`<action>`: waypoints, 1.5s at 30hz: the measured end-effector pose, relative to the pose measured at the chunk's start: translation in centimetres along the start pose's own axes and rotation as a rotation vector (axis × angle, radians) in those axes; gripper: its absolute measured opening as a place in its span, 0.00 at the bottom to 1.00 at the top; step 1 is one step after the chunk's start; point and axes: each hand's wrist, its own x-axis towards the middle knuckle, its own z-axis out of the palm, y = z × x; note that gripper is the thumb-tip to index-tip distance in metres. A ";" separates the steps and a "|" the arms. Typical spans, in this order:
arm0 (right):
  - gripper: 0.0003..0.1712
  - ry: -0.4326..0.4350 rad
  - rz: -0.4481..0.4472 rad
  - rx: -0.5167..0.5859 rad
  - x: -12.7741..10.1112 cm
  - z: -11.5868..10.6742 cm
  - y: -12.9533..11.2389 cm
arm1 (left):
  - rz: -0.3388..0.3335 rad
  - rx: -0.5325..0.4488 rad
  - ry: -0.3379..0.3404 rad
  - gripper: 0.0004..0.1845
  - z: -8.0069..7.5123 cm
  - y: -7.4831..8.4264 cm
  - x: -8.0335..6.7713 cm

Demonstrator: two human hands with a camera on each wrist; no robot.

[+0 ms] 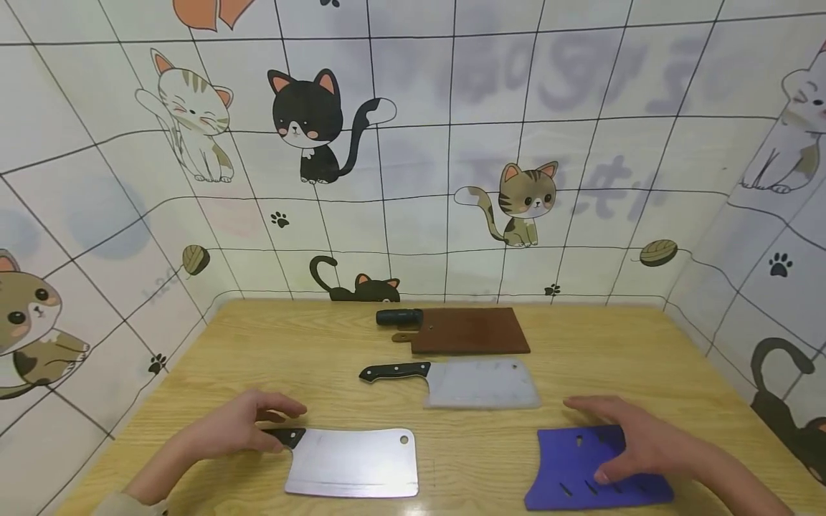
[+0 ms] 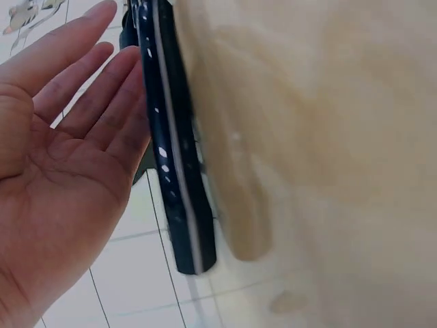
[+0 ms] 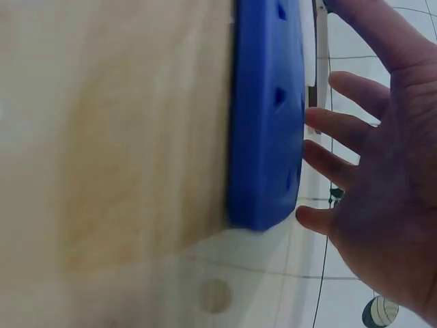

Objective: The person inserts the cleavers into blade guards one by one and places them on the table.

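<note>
Lying flat on the worktop (image 1: pixel 193 358), the cleaver (image 1: pixel 351 462) looked heavy, stiff and slick, so its black handle (image 1: pixel 286 435) under the relaxed left hand (image 1: pixel 235 425) seemed the safe grab, while the right hand (image 1: pixel 635 444) rested flat-fingered on the blue sheath (image 1: pixel 574 487).

A wooden desk (image 1: pixel 335 337) carried a brown cutting board (image 1: pixel 470 330) near its far edge, with a short black cylinder (image 1: pixel 399 317) lying just beside the board's handle end. In front of the board lay a second cleaver (image 1: pixel 461 382), black-handled, its blade in a pale sheath. Cat-patterned tile wallpaper (image 1: pixel 413 143) covered the surrounding walls.
</note>
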 end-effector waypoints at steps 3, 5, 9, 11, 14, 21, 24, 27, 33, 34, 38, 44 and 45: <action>0.52 -0.021 0.001 0.007 -1.0 0.3 0.4 | -0.015 0.001 0.021 0.27 0.2 -0.4 -1.0; 0.53 -0.017 -0.011 0.003 -1.6 0.5 0.6 | -0.039 0.017 0.037 0.28 0.3 -0.5 -1.5; 0.58 -0.012 0.010 -0.002 -2.5 0.8 0.7 | -0.052 0.089 0.073 0.28 0.1 -0.8 -2.4; 0.60 -0.004 0.019 -0.020 -2.7 0.9 0.7 | -0.060 0.125 0.087 0.28 -0.2 -0.9 -2.8; 0.62 -0.026 0.052 -0.045 -2.9 0.8 0.8 | -0.072 0.181 0.114 0.28 -0.8 -1.3 -3.3; 0.64 -0.130 0.167 -0.029 -2.6 -0.2 0.4 | -0.102 0.093 0.125 0.27 -1.7 -1.7 -3.5; 0.62 -0.138 0.182 -0.005 -2.5 -0.5 0.4 | -0.119 0.093 0.134 0.25 -1.6 -1.7 -3.3; 0.61 -0.132 0.179 0.003 -2.4 -0.5 0.3 | -0.116 0.109 0.139 0.21 -1.6 -1.9 -3.2; 0.57 -0.064 0.133 -0.049 -2.3 -0.1 0.3 | 0.020 0.137 0.116 0.17 -1.6 -2.6 -3.1; 0.57 -0.053 0.123 -0.061 -2.4 0.0 0.3 | 0.047 0.134 0.109 0.16 -1.6 -2.6 -3.0; 0.56 -0.025 0.112 -0.094 -2.6 0.4 0.0 | 0.098 0.102 0.076 0.15 -1.4 -2.7 -2.8; 0.54 -0.071 0.187 -0.113 -2.3 0.9 -0.9 | 0.021 0.047 0.029 0.18 -0.8 -2.2 -2.4; 0.53 -0.083 0.196 -0.111 -2.1 0.9 -1.1 | 0.010 0.043 0.030 0.18 -0.6 -2.1 -2.3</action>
